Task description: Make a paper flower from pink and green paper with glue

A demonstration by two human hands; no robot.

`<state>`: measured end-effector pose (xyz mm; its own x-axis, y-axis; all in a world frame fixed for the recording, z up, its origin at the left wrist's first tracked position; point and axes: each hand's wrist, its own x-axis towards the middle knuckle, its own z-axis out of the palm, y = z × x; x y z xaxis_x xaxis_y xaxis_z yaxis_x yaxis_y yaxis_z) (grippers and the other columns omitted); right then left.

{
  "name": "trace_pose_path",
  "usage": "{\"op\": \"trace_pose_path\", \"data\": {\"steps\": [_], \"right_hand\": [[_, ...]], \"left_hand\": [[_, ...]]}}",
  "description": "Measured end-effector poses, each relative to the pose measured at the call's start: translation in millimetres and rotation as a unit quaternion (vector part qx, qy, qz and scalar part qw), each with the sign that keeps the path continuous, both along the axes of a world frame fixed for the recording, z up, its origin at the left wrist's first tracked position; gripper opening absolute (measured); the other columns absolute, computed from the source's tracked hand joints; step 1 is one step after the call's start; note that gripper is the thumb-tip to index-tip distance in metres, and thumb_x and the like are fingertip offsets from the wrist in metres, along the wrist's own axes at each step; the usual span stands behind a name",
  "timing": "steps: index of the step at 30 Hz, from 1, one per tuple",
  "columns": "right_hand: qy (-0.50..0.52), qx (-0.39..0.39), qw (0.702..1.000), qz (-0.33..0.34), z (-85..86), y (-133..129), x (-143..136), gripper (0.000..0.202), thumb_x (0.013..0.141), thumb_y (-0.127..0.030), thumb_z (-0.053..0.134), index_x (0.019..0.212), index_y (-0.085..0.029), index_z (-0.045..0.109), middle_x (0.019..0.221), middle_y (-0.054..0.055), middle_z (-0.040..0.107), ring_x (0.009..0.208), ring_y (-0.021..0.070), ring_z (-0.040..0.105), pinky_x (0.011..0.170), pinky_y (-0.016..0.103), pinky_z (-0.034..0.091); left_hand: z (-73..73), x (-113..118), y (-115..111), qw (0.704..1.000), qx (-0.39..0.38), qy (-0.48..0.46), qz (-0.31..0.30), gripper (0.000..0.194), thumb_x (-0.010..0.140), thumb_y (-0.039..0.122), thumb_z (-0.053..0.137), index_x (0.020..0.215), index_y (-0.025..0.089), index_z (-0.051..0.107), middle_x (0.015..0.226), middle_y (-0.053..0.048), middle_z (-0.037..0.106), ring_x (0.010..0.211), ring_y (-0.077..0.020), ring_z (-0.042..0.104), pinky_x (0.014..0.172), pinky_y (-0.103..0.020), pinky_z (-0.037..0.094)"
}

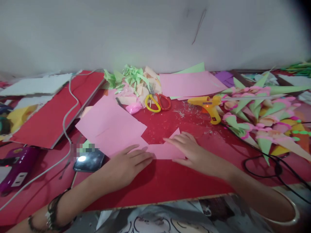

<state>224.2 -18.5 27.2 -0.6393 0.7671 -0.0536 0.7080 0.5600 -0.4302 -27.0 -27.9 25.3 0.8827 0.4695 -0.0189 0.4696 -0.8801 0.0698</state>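
With fingers extended and close together, rests the left hand (125, 168) palm-down over the left part of the pink paper strip (163, 152) — grip unclear. With fingers loosely spread and thumb apart, lays the right hand (190, 152) over the right end; pinch impossible to tell. Runs left to right, long axis roughly parallel to the near table edge (170, 204) — pointed corner at right directed away from the body. Lies nearer than the scissor handles (157, 105) and yellow glue gun (209, 104).
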Motion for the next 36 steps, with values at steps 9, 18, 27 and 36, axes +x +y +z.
{"op": "trace_pose_path", "data": {"steps": [9, 18, 27, 36], "right_hand": [[0.042, 0.019, 0.999, -0.012, 24.0, 5.5, 9.1, 0.024, 0.083, -0.013, 0.042, 0.084, -0.026, 0.062, 0.094, 0.001, 0.057, 0.097, 0.0161, 0.052, 0.1, 0.051, 0.007], [0.077, 0.051, 0.996, -0.013, 3.0, 37.7, 21.7, 0.03, 0.074, -0.005, 0.042, 0.069, -0.022, 0.066, 0.106, 0.006, 0.051, 0.103, 0.0204, 0.045, 0.092, 0.042, 0.03], [0.221, -0.106, 0.951, -0.186, -1.1, 41.4, 14.9, 0.016, 0.079, -0.024, 0.044, 0.084, -0.018, 0.058, 0.072, 0.0, 0.059, 0.07, 0.0142, 0.055, 0.063, 0.025, 0.041], [0.211, -0.09, 0.945, -0.234, -20.3, 25.1, 6.3, 0.015, 0.081, -0.027, 0.042, 0.092, -0.02, 0.05, 0.059, -0.004, 0.053, 0.054, 0.012, 0.05, 0.053, 0.023, 0.037]], "left_hand": [[24.9, 24.7, 14.4, 0.985, 0.013, -0.172, 0.017, 0.032, 0.082, 0.01, 0.04, 0.112, 0.016, 0.049, 0.108, -0.005, 0.056, 0.099, -0.0151, 0.047, 0.092, -0.03, 0.035], [-1.5, 68.9, 20.7, 0.993, 0.101, -0.017, 0.063, 0.026, 0.086, 0.031, 0.04, 0.094, 0.013, 0.057, 0.094, -0.008, 0.057, 0.088, -0.021, 0.051, 0.076, -0.036, 0.037], [-12.0, 76.1, 35.7, 0.988, 0.036, 0.012, 0.152, 0.03, 0.084, 0.025, 0.041, 0.107, 0.01, 0.051, 0.088, -0.009, 0.054, 0.063, -0.0184, 0.055, 0.057, -0.032, 0.041], [-17.3, 80.9, 34.9, 0.984, 0.06, 0.005, 0.168, 0.039, 0.083, 0.028, 0.039, 0.114, 0.005, 0.047, 0.092, -0.013, 0.055, 0.067, -0.0201, 0.057, 0.06, -0.034, 0.043]]}}
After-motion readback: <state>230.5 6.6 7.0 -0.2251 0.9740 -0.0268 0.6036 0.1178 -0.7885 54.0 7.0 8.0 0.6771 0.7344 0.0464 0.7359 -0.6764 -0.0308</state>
